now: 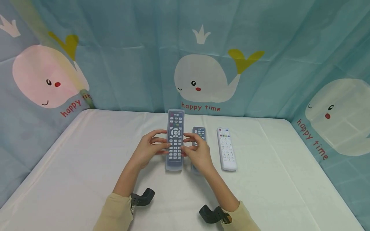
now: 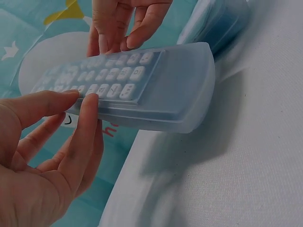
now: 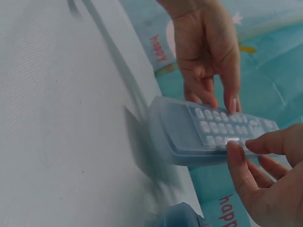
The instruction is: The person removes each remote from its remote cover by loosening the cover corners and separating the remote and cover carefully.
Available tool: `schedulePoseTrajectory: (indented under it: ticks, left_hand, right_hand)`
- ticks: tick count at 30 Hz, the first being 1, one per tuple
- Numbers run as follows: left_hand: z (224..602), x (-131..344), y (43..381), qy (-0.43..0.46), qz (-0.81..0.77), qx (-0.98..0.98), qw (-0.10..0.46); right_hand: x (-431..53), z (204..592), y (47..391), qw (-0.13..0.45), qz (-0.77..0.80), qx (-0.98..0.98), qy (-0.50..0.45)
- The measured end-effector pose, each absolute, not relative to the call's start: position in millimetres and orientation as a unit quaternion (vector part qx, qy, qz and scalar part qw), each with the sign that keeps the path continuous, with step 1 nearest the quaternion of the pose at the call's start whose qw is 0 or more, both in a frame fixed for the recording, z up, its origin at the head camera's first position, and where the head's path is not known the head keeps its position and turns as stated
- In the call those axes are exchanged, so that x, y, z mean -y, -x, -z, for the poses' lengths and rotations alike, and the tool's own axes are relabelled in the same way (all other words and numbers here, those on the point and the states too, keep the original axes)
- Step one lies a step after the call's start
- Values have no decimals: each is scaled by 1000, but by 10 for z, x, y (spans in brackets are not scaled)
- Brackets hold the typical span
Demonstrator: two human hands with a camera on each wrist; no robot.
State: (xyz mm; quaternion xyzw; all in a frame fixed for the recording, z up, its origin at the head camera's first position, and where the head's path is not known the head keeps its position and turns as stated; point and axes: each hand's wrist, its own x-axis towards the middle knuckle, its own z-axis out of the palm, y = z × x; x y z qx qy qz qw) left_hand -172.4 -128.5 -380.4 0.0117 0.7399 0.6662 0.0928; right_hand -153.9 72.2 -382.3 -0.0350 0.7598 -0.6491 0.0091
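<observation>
Raised above the table is a remote control [image 1: 175, 134] in a translucent bluish sleeve, its white buttons facing up. My left hand [image 1: 146, 147] pinches its left edge, thumb over the buttons and fingertips along the side. On the opposite edge my right hand [image 1: 200, 153] grips it the same way, as the right wrist view also shows. A second sleeved remote [image 1: 199, 131] lies on the table just right of the held one, partly hidden behind my right hand. Further right lies a white remote [image 1: 226, 149], apart from both hands.
A white cloth covers the table [image 1: 274, 179]. Behind it and along both sides hangs a teal curtain [image 1: 124, 70] printed with whales. Dark wrist cameras [image 1: 143, 197] are strapped over my beige sleeves [image 1: 114, 213].
</observation>
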Motion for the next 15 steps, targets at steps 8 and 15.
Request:
schedulePoseTrajectory:
  ticks: [8,15]
  left_hand:
    - [3794,1289,1722,-36,-684,-723,94]
    - [3787,1252,1726,-33,-682,-725,89]
  right_hand:
    - [-712,3802,1551,3,669,-743,25]
    - [-707,3758,1548,-8,672,-740,6]
